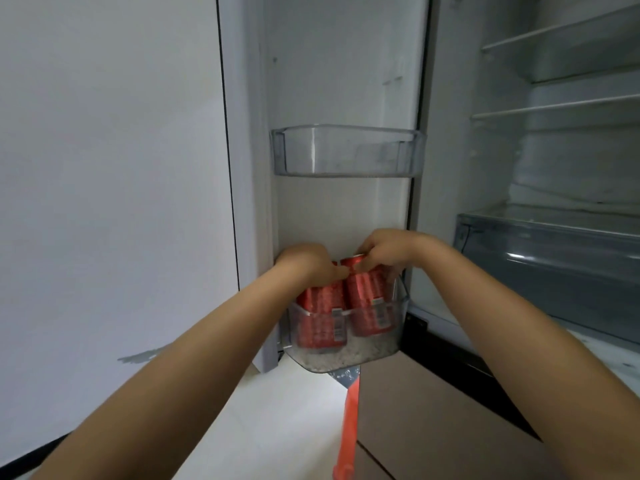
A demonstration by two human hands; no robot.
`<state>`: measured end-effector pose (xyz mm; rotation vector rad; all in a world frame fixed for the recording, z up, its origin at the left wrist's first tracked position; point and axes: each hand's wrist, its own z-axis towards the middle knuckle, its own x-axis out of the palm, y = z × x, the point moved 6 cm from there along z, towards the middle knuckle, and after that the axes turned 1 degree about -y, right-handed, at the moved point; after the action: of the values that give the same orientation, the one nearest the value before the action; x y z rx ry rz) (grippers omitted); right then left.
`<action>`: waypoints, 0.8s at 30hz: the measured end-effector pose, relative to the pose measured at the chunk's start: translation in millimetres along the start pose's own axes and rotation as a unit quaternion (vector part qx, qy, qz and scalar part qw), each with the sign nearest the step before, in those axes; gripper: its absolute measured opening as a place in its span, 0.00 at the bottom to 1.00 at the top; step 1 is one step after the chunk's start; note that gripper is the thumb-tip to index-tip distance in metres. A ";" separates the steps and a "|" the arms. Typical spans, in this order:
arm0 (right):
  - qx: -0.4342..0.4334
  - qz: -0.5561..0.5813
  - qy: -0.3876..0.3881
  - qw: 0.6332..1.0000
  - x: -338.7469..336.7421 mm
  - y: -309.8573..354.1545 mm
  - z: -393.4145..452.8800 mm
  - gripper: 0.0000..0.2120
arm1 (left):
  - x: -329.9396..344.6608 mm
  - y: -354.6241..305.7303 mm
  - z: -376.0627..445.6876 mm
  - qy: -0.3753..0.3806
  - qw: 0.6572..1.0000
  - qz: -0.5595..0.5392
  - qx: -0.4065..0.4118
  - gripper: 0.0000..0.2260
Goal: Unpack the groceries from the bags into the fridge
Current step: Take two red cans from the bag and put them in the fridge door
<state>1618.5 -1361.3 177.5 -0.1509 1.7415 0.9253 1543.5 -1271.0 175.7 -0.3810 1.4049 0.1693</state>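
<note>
Two red cans stand side by side in the lower door bin [346,358] of the open fridge door. My left hand [308,263] grips the top of the left can [320,317]. My right hand [384,251] holds the top of the right can [369,306], fingers curled over its rim. Both cans sit upright, their lower halves behind the bin's clear front wall. Their lids are mostly hidden by my fingers.
An upper clear door bin [346,150] hangs above. To the right, the fridge interior shows wire-edged shelves [554,109] and a clear drawer [554,254]. A white wall [104,168] lies left. An orange strap [349,427] hangs below the bin over the pale floor.
</note>
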 end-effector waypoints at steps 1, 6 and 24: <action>-0.002 -0.004 -0.010 1.000 -1.2 -1.1 1.5 0.15 | 0.1 0.1 -1.2 0.010 1.000 0.004 -0.003 0.24; -0.046 -0.158 -0.104 0.981 -8.5 -1.7 6.8 0.15 | 1.7 -3.7 -7.5 -0.022 0.997 0.069 0.016 0.14; -0.326 -0.134 -0.364 0.862 64.1 73.0 -75.8 0.14 | 17.4 128.0 -108.6 -0.178 0.981 0.071 -0.036 0.13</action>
<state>1497.9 -1338.6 166.2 -0.4125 0.6461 1.1388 1402.5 -1193.0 125.5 -0.2922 1.0725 0.3877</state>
